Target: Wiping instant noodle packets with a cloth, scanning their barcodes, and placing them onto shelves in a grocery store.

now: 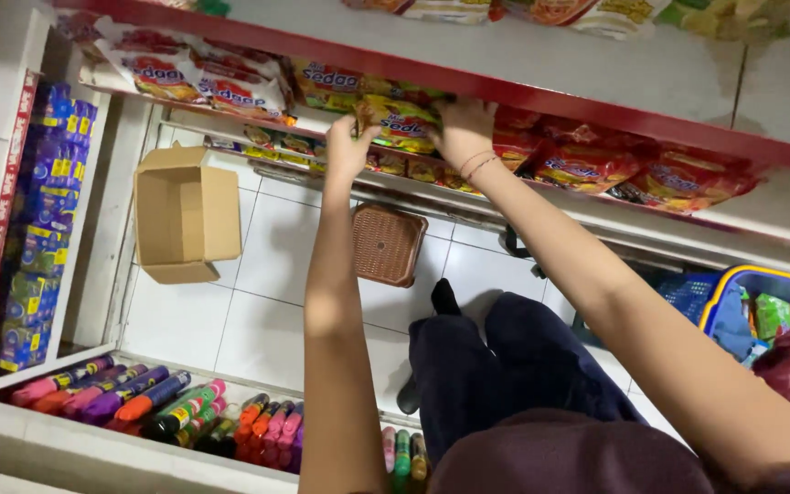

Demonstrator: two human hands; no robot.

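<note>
Both hands are up at the same spot on a red-edged shelf (596, 105): the left hand (347, 148) is closed on the near edge of a yellow-green noodle packet (401, 123), fingers curled over it, while the right hand (464, 128) lies flat across the packet's other end and presses it in among its neighbours. The packet sits in the middle of the row, between white-and-red packets (203, 78) to one side and red-orange packets (633, 169) to the other. That row looks nearly full, so the shelf seems largely stocked, with this packet not yet settled in place. Below, on the white tiled floor (267, 302), stand an open, empty cardboard box (185, 215) and a small brown woven stool (388, 242). A blue basket (761, 311) with more goods waits by the right arm, which suggests some stock is left.
</note>
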